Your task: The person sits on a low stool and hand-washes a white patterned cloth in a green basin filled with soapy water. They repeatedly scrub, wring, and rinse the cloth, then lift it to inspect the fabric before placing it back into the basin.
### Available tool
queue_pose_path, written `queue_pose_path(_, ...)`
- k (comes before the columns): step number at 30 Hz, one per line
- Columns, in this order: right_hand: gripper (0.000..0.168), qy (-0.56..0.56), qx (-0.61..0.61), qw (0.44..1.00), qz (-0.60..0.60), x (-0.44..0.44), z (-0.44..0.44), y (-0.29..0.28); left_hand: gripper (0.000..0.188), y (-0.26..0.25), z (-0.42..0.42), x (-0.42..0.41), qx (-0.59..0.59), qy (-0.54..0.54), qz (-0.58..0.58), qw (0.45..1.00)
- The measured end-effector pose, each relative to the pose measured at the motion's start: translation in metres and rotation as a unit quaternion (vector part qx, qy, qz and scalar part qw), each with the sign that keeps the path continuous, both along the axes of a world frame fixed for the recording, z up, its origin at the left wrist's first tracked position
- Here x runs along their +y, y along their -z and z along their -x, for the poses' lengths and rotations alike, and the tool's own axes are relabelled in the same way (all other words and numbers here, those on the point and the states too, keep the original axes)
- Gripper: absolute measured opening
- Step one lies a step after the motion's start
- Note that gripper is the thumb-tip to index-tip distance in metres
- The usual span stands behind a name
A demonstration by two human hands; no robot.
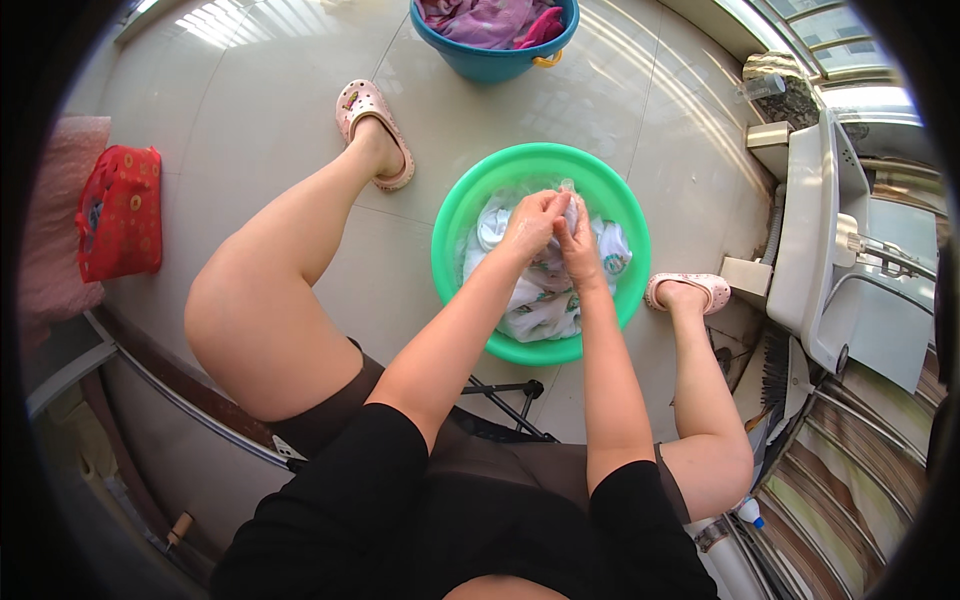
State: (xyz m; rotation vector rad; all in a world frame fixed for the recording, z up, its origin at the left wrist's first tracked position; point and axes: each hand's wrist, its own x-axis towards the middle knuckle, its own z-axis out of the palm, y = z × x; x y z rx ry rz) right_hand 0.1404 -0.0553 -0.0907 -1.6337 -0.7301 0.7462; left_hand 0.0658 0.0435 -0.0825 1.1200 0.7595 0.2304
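Note:
A bright green plastic basin (450,225) stands on the floor between my feet, with wet white laundry (544,315) that bears small teal prints heaped in it. Above the heap, my left hand (534,223) and my right hand (580,251) meet, fingertips almost touching. Both are closed on a bunched piece of white cloth (574,215) raised from the rest. The left hand looks wet. Just beyond the fingertips shows a small translucent bit (568,184); whether it is water or part of the cloth I cannot tell.
Ahead stands a blue bucket (487,64) of pink and purple fabric. A red bag (124,214) sits at the left. On the right are a white sink (806,247), a brush (776,371) and a stone (784,94). Pink clogs (367,112) cover my feet.

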Motion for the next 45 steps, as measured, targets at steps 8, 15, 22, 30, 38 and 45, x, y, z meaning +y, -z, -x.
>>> queue_pose_path(8,0.037,0.045,0.156,0.97,0.181,-0.074,0.024,-0.13,0.028,-0.028,0.052,-0.08,0.048,-0.37,-0.212,0.903)
queue_pose_path(15,0.027,0.048,0.084,0.995,0.008,-0.082,0.095,-0.152,0.073,-0.05,0.065,-0.058,-0.113,-0.221,0.395,0.884)
queue_pose_path(22,0.027,0.1,-0.222,0.957,0.16,-0.025,0.092,-0.071,0.081,-0.03,0.058,-0.08,-0.173,-0.243,0.505,0.81)
queue_pose_path(30,0.039,-0.017,-0.229,0.949,0.216,-0.035,0.165,-0.141,0.072,0.022,0.076,-0.038,-0.177,-0.176,0.498,0.83)
queue_pose_path(38,0.041,0.159,-0.255,0.902,0.31,-0.012,0.035,-0.012,0.051,-0.001,0.043,-0.071,0.053,-0.214,0.46,0.86)
queue_pose_path(45,0.04,0.115,-0.285,0.937,0.168,-0.016,0.113,-0.062,0.07,-0.006,0.069,-0.053,0.017,-0.233,0.505,0.831)
